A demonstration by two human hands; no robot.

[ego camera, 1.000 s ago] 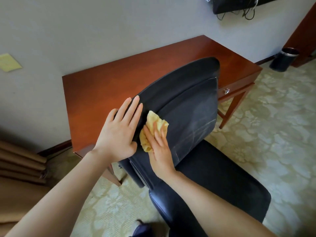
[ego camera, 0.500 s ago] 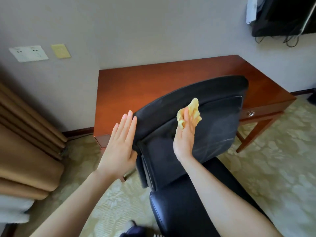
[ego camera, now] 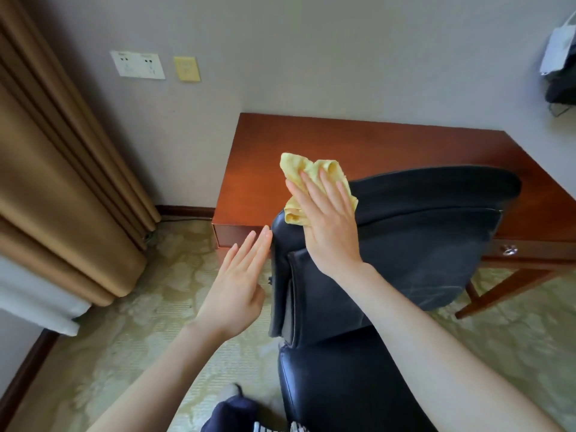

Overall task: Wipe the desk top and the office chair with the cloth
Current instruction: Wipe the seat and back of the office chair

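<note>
Our right hand (ego camera: pixel 330 226) lies flat with straight fingers, pressing the yellow cloth (ego camera: pixel 311 179) against the upper left corner of the black office chair (ego camera: pixel 420 232) backrest, in front of the wooden desk (ego camera: pixel 343 141). Our left hand (ego camera: pixel 237 285) is released and holds nothing, fingers straight, fingertips just beside the backrest's left edge; we cannot tell whether they touch.

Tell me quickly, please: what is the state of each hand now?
Left hand: open, holds nothing.
Right hand: open, straight fingers press the cloth on the chair.
</note>
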